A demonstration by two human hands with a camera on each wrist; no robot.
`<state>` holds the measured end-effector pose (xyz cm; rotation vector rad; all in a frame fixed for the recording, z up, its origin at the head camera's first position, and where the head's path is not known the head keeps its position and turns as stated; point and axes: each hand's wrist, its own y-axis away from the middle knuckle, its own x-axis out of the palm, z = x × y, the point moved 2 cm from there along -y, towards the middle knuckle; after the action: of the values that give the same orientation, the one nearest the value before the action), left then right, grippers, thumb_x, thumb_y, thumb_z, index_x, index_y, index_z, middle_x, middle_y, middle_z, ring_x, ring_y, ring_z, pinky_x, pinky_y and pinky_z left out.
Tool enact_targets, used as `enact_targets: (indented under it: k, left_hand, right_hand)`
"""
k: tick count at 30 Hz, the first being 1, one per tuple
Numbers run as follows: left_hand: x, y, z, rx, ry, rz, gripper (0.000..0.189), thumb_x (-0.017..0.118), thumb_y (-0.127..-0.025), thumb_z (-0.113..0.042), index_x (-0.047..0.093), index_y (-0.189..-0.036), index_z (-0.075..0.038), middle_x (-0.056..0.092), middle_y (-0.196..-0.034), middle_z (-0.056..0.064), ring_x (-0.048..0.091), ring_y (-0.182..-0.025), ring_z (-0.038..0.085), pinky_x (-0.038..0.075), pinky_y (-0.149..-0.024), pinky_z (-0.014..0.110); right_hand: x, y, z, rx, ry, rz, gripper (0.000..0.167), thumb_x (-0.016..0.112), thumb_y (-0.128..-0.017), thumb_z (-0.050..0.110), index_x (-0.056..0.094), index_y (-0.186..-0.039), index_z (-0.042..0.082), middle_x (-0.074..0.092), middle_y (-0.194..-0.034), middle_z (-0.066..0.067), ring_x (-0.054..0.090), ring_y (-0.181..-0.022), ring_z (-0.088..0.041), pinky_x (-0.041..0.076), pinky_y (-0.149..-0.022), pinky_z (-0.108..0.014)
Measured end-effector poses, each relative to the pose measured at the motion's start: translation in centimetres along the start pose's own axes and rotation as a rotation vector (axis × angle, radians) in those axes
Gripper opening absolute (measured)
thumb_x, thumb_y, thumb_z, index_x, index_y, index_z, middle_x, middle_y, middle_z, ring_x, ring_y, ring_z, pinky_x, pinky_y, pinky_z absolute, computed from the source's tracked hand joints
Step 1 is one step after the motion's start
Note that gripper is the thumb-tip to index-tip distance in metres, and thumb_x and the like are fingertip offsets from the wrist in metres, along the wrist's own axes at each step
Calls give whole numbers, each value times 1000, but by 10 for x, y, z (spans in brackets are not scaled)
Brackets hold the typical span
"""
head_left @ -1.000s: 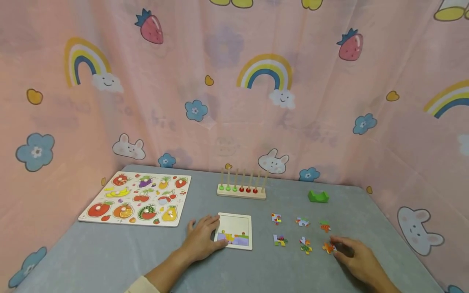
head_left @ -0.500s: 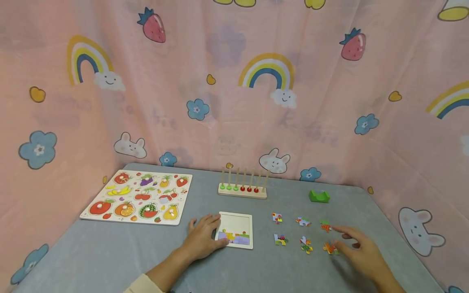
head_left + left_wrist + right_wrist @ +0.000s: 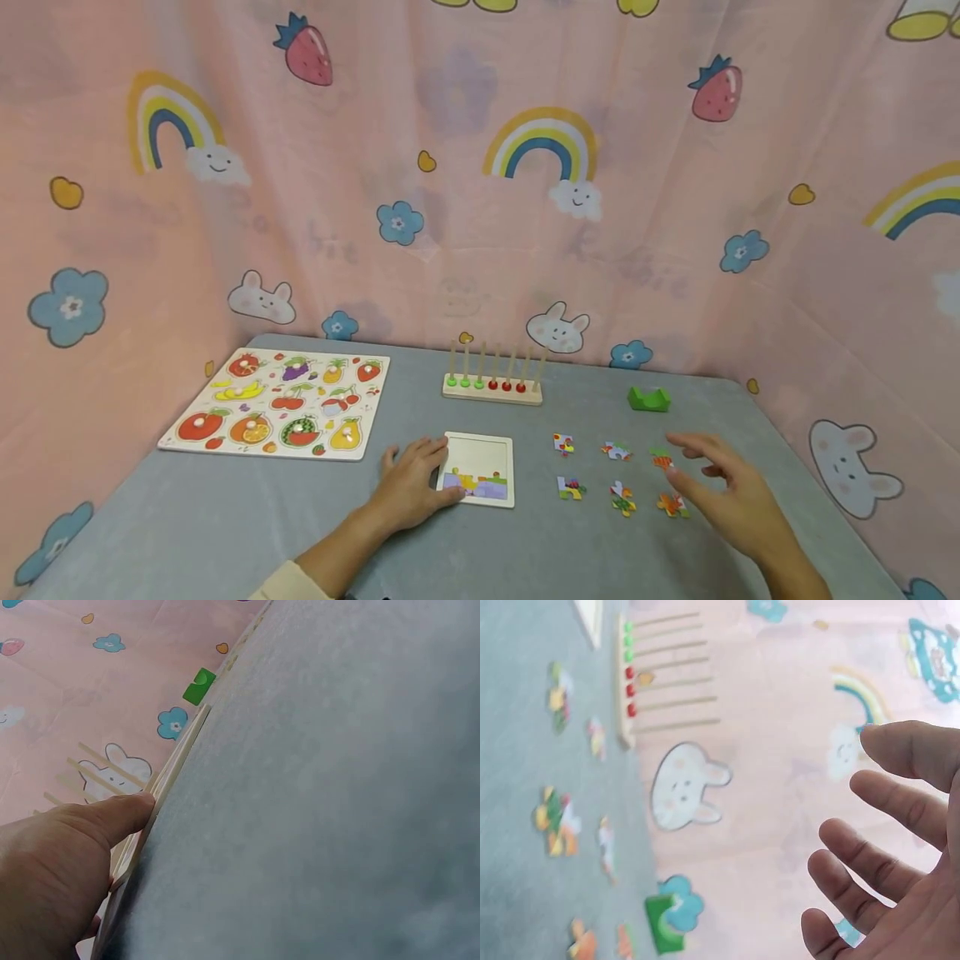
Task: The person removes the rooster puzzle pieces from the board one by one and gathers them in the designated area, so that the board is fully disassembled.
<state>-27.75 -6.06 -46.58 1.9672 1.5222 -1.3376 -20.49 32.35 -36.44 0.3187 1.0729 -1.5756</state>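
Observation:
My left hand (image 3: 412, 487) holds the left side of a square wooden puzzle tray (image 3: 512, 467), its thumb on the near edge and its fingers at the far left corner. Joined purple, yellow and green pieces (image 3: 491, 486) fill the near part of the tray. My right hand (image 3: 731, 500) is raised beside the loose jigsaw pieces at the right, fingers spread and nothing between them. Nearest to it are an orange-and-green piece (image 3: 662, 457) and an orange piece (image 3: 672, 504). The right wrist view shows the fingers (image 3: 907, 810) apart, above the table.
Several more loose pieces (image 3: 572, 487) lie in two rows right of the tray. Behind stands a peg rack (image 3: 491, 392) with green and red beads. A green block (image 3: 649, 400) sits at the back right, a fruit knob board (image 3: 273, 408) at the left.
My right hand has left the nearest orange piece and risen, its thumb and fingers spreading apart. The loose pieces stay where they lay. My left hand stays on the tray.

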Motion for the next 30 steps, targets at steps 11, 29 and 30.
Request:
enact_targets:
  k: [11,29,30]
  left_hand:
    - [0,0,1,2,14,1,67,77,-80,-41,60,-129,1,51,-139,11,39,-130,36,12,-97,69]
    - [0,-1,0,-10,4,7,66,77,-79,-41,60,-129,0,52,-139,10,40,-130,35,12,-98,68]
    - [0,-1,0,-10,4,6,66,77,-79,-41,60,-129,0,52,-139,9,40,-130,35,12,-98,68]
  right_hand:
    - [6,-11,40,-115,-119,-41,44,76,-83,6,65,-125,12,60,-117,2,51,-98,-11,39,-79,-17]
    - [54,-36,88,-172,-249,25,39,75,-84,9,67,-122,14,61,-116,5,53,-99,-17,44,-80,-31]
    - [57,-38,90,-178,-261,32,38,75,-85,9,67,-122,14,61,-115,5,53,-100,-17,44,-80,-32]
